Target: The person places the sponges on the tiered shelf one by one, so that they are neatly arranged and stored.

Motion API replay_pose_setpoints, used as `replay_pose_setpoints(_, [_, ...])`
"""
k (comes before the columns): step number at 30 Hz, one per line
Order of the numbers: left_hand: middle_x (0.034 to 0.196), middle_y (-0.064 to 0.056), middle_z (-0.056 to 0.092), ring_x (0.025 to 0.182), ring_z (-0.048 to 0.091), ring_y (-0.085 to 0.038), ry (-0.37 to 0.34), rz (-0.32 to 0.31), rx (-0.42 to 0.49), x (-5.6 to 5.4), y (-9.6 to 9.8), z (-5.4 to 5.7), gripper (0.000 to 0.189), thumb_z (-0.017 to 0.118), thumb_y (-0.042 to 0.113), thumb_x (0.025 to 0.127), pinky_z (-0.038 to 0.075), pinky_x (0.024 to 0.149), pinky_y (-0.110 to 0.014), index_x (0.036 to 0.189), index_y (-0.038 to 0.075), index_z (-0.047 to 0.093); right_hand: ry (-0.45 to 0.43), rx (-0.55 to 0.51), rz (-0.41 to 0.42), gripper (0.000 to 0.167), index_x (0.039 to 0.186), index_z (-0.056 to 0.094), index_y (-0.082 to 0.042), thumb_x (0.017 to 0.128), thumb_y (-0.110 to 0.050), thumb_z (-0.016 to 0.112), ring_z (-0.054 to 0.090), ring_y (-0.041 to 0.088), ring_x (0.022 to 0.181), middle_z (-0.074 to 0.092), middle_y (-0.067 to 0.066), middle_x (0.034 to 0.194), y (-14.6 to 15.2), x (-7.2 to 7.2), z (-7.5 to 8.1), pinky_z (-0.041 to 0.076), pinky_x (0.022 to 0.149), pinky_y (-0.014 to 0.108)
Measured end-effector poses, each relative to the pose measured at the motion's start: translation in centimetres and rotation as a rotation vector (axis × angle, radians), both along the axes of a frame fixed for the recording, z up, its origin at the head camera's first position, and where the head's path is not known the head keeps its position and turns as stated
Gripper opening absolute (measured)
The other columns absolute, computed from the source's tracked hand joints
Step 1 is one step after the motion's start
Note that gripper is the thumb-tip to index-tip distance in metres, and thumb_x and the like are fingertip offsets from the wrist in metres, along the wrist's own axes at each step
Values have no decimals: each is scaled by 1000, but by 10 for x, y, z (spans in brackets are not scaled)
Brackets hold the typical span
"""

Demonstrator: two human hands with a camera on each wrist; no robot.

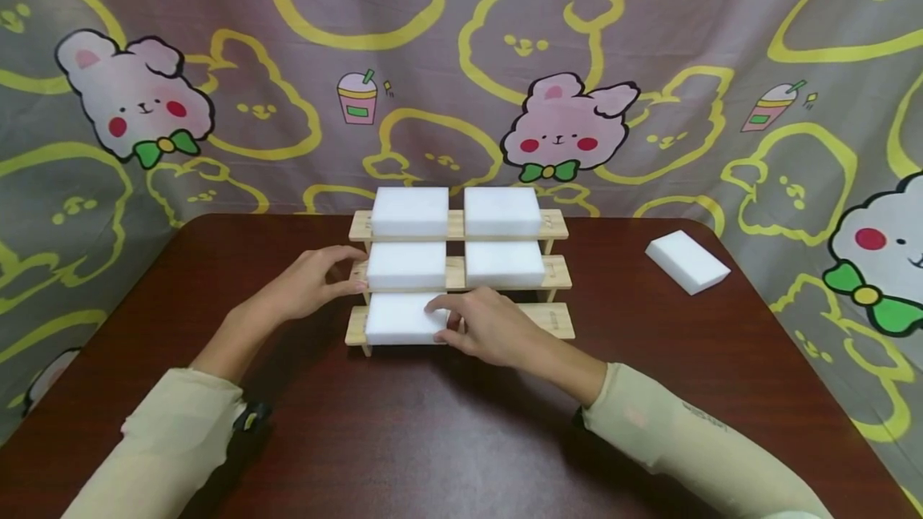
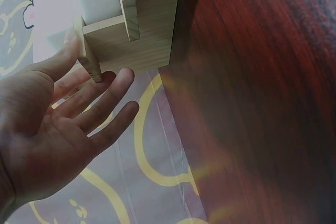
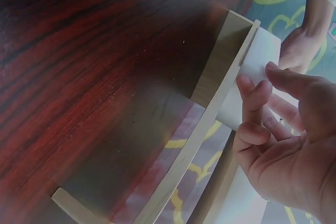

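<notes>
A three-tier wooden rack (image 1: 551, 319) stands on the table with white sponge blocks on its steps. My left hand (image 1: 313, 283) holds the left end of the middle step, its thumb and fingers on either side of the board in the left wrist view, the outer fingers (image 2: 113, 124) loose. With bent fingers my right hand (image 1: 493, 327) pinches the right end of the sponge block (image 1: 400, 320) lying on the left of the bottom step. Two blocks sit on the top step and two on the middle step. In the right wrist view the pinched block (image 3: 262, 45) is partly hidden by the fingers.
Another white sponge block (image 1: 688, 263) lies tilted in direction on the dark red wooden table (image 1: 404, 439), far to the right of the rack. A patterned curtain (image 1: 447, 62) hangs behind and beside the table.
</notes>
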State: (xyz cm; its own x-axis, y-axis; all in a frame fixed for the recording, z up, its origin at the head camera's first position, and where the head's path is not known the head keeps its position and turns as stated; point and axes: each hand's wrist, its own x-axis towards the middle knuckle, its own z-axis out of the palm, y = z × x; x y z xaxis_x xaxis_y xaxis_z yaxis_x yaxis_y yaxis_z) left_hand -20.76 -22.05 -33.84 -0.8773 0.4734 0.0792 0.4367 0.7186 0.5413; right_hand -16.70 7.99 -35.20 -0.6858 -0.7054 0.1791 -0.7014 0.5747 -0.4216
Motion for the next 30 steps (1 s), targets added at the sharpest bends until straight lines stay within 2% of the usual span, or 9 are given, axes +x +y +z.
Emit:
replay_pose_setpoints(13, [135,-28,62,112,64,-41,-6,-2,0,0,-1,0,50,73,22,99,53,92,-56,137,-8,59,23,45,-19,29,124,72,-9,97,-19,76,70,9,73,78,5,91,-4,-2,1,55,65,25])
replay_pose_setpoints(30, [132,-27,64,107,66,-39,9,-6,1,-1,0,-1,49,74,22,99,54,90,-56,135,-8,60,3,12,-6,29,122,71,-7,96,-18,77,64,3,65,77,3,87,-4,-5,1,52,63,22])
